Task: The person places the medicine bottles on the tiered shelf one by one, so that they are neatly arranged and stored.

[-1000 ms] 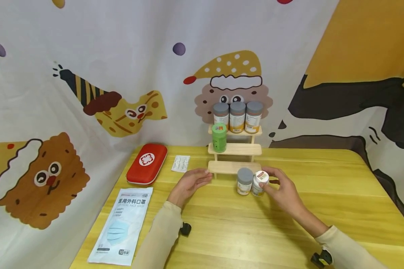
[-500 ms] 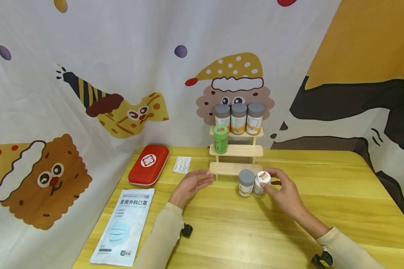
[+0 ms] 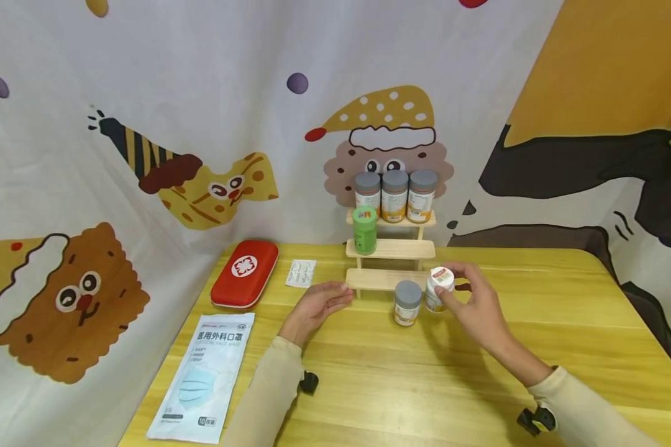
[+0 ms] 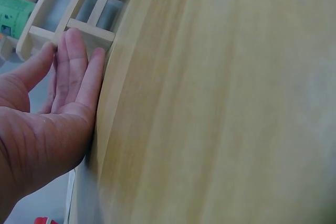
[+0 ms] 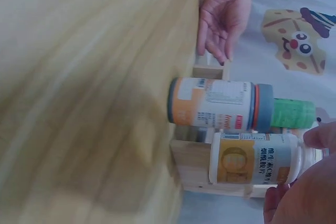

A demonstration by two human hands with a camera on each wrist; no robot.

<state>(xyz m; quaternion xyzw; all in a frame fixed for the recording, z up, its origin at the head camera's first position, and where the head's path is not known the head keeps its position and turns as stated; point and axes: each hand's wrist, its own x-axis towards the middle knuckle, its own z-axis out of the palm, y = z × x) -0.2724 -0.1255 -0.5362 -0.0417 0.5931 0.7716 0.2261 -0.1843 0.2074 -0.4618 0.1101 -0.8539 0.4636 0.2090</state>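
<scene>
My right hand (image 3: 481, 310) pinches a white pill bottle (image 3: 439, 289) near its cap, between thumb and fingers. In the right wrist view this bottle (image 5: 252, 158) shows an orange and white label and hangs off the table surface. Beside it a grey-capped pill bottle (image 3: 407, 304) stands on the table, before the lowest step of a small wooden three-step rack (image 3: 374, 279). My left hand (image 3: 320, 305) lies at the rack's left end, fingers fairly straight; its fingertips (image 4: 73, 35) are right at the rack's wood in the left wrist view.
Three grey-capped bottles (image 3: 394, 195) stand on the top step, and a green bottle (image 3: 365, 230) on the middle step's left end. Left of the rack lie a small white packet (image 3: 301, 273), a red first-aid case (image 3: 245, 274) and a face mask package (image 3: 202, 375). A printed cloth hangs behind.
My right hand has lifted the white bottle up and away from the grey-capped one, toward the rack's lowest step. My left hand stays in place at the rack.
</scene>
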